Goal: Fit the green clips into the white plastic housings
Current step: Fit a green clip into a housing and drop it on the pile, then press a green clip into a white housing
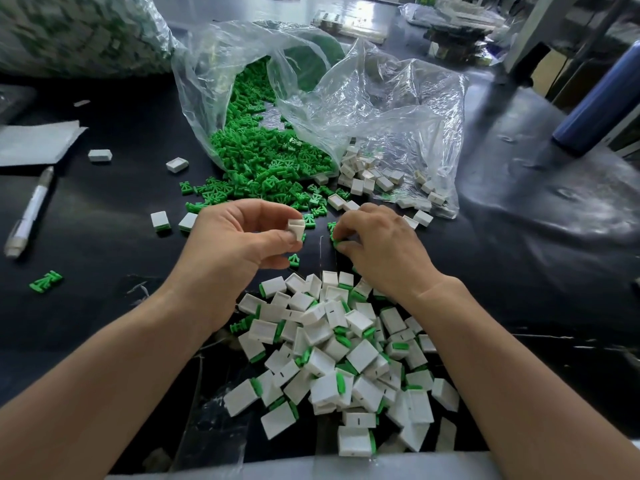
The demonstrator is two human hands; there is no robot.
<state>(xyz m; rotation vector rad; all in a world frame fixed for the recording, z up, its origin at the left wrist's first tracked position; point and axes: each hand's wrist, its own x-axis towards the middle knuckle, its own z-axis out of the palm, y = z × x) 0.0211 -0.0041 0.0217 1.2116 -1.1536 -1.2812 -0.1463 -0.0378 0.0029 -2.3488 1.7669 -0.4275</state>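
Observation:
My left hand [239, 233] pinches an empty white housing [297, 229] between thumb and fingers, its open end facing up, just above the black table. To its right, my right hand [377, 244] curls palm down on the table, and its fingertips pinch a green clip [336, 242]. Loose green clips [263, 161] spill from a clear plastic bag [221, 81] behind the hands. More white housings [374, 178] lie in a second clear bag [408, 109] at the right. A heap of housings with green clips fitted [339, 355] lies between my forearms.
A white pen [29, 213] and a grey sheet [34, 140] lie at the left. Stray housings [99, 155] and a stray clip [45, 280] dot the black table [104, 209]. A blue cylinder [602, 98] stands at the right. A large filled bag [79, 29] sits far left.

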